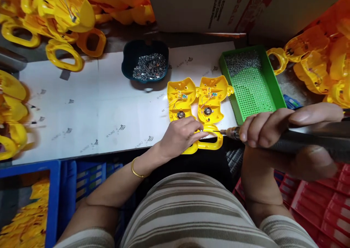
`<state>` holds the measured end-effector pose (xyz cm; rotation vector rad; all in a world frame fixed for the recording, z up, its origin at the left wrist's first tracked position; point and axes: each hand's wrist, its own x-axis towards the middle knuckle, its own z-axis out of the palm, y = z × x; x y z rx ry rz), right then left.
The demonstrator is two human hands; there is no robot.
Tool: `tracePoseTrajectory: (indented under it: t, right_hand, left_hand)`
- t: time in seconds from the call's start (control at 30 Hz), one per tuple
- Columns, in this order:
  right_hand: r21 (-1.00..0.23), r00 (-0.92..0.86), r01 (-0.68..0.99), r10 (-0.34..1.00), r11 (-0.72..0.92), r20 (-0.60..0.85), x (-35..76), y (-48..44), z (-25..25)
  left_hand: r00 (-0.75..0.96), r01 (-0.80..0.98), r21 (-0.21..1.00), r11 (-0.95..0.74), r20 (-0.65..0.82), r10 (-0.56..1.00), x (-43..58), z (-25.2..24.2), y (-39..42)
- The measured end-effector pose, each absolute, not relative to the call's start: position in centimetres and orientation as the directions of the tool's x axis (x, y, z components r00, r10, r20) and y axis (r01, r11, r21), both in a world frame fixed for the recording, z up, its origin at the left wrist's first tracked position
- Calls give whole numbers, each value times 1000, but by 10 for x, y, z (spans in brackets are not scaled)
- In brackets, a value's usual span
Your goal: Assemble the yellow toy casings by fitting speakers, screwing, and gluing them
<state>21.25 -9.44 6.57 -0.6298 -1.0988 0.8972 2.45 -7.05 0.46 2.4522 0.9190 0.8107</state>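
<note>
Striped shirt (188,211) at six o'clock, nearest the camera. Right hand (276,124) at three o'clock: fingers wrapped over an electric screwdriver (292,140), thumb on the lower side, grip closed. Its thin bit (216,131) points toward nine o'clock and reaches over a loop handle to the fingertips of the left hand. Left hand (182,133), just below centre at six o'clock: thumb and fingertips pressed together near the bit's end; whether a small part is pinched between them cannot be told. Gold-coloured bracelet (133,167) on the left wrist.

Two yellow plastic half-shells (212,102) stand side by side, open face up, between one and two o'clock of centre, loop handles toward six o'clock. Each contains a small green circuit board (214,94), wires and a round speaker (207,111). Left hand partly covers the lower end of the nearer-to-centre shell.

Dark green bowl (127,64) at eleven o'clock, holding small metal parts (150,66). Green perforated basket (253,91) at two o'clock, screws (243,61) gathered at its far end. Cardboard box (232,11) at one o'clock. Piled yellow shells (65,12) at ten o'clock. Blue crate (54,200) at eight; red crate (319,208) at four.
</note>
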Motion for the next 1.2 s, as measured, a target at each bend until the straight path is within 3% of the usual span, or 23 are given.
tracePoseTrajectory:
  t: [0.23, 0.47, 0.67, 1.0, 1.2]
  right_hand:
    - [-849, -124, -357, 881, 389, 456, 214, -93, 63]
    - [-859, -131, -364, 894, 359, 429, 217, -95, 58]
    - [-922, -128, -316, 953, 222, 273, 217, -104, 72]
    - [-876, -120, -370, 919, 310, 376, 231, -90, 17]
    - [-878, -70, -365, 931, 309, 357, 229, -94, 37]
  left_hand:
    - [638, 443, 582, -682, 330, 696, 27, 0, -73]
    - [649, 447, 601, -663, 291, 703, 28, -1, -76]
    - [642, 450, 616, -647, 280, 713, 29, -2, -76]
    - [655, 489, 599, -634, 227, 720, 32, -2, -77]
    - [652, 473, 613, -632, 238, 720, 29, -3, -80]
